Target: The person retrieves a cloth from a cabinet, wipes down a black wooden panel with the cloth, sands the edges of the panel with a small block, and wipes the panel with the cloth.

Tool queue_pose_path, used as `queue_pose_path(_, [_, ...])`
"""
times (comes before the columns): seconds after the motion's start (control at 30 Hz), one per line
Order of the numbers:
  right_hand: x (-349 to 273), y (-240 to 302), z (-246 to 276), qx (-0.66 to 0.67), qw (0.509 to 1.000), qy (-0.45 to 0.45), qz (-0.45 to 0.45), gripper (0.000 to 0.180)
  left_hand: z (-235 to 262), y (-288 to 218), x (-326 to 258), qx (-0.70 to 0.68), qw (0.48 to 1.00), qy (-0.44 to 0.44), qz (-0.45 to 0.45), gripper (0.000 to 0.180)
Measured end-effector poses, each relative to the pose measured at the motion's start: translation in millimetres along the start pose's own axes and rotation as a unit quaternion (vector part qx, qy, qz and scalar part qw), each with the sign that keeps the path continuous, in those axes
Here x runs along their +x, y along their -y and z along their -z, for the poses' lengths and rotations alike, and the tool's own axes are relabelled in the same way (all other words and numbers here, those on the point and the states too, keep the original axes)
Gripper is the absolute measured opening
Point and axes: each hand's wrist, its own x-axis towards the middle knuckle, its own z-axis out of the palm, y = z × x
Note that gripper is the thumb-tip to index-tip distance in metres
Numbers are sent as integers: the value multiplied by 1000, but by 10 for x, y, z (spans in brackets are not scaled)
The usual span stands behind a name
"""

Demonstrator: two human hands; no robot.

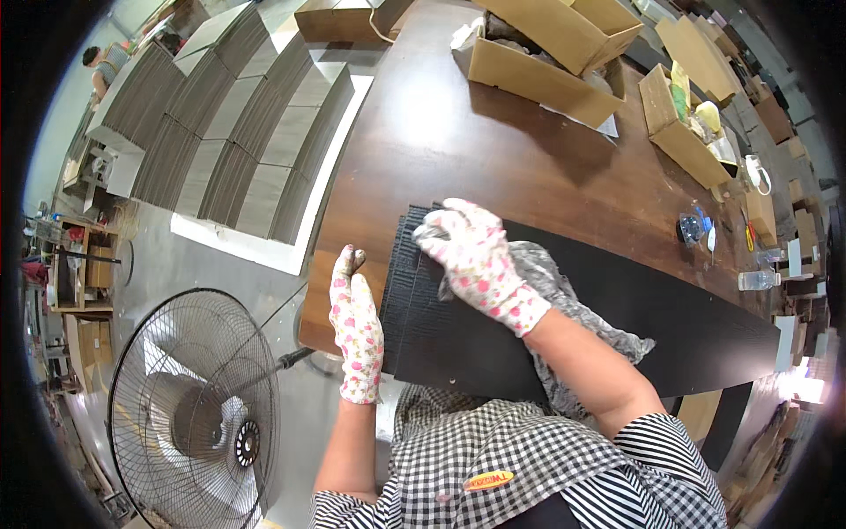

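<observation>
A stack of long black panels (493, 353) lies on the brown table, its left edges stepped slightly out of line. My right hand (485, 264), in a white glove with pink flowers, is closed on a bunched grey rag (564, 304) over the left part of the top panel. The rag's loose end trails under my right forearm toward my apron. My left hand (356, 331), in a matching glove with darkened fingertips, is held with fingers straight beside the panels' left end. It holds nothing; whether it touches the edge I cannot tell.
Open cardboard boxes (546, 79) stand on the far side of the table (414, 159). A clear bottle (758, 280) and a roll of tape (690, 229) are at the right. Left of the table are a large caged fan (194, 414) and stacked grey boards (229, 132). Another person (106, 66) is far left.
</observation>
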Motion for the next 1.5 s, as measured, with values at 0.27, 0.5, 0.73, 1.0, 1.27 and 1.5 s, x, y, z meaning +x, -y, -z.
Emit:
queue_pose_path(0.27, [-1068,-36,625,-27,991,114,-59,28,27,28,22,129,985,18,-112,43])
queue_pose_path(0.5, [-879,123,480,-51,992,61,-93,19,-226,43,4,170,958,63,-221,44])
queue_pose_path(0.73, [-1021,147,656,-68,993,72,-59,29,-160,186,152,-109,993,49,-13,39])
queue_pose_path(1.0, [-902,1087,204,122,974,190,29,36,-91,34,215,-78,992,45,-91,37])
queue_pose_path(1.27, [-1955,837,940,-137,926,161,-312,42,-317,-410,249,-60,976,143,-154,42])
queue_pose_path(1.5, [-3451,155,1651,-299,788,-83,-532,32,-893,-609,97,44,918,268,-289,44])
